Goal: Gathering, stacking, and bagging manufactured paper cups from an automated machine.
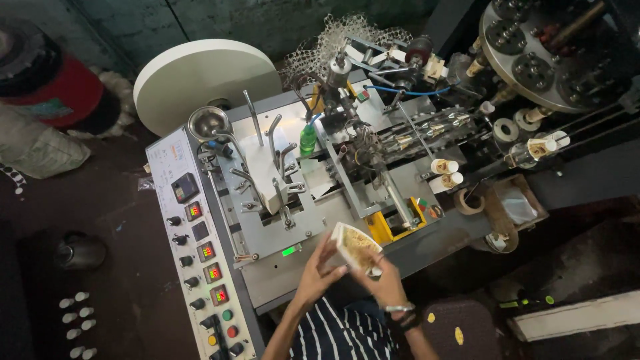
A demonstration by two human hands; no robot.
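Blanks point(358, 247), a fanned stack of printed paper cup pieces, sit between both hands just near the machine's front edge, above the person's striped shirt point(337, 337). Left hand point(319, 272) has its grip closed on the stack's left end, fingers reaching up along the white edge. Right hand point(385, 283) is closed on the stack's lower right end from beneath, a bangle point(399, 309) at its wrist.

Just far of the hands lies the grey machine worktop point(280, 270) with a small green light point(289, 251). Further off on it stands a white feed stack point(263, 170) held between bent metal rods. To the left runs a control panel point(200, 260) with red number displays, black knobs and coloured buttons. A large white paper roll point(200, 80) lies far left. A green bottle point(307, 139) stands near the middle of the machine. To the right, finished cups point(445, 173) sit on mandrels, and a round turret point(540, 53) fills the far right corner.
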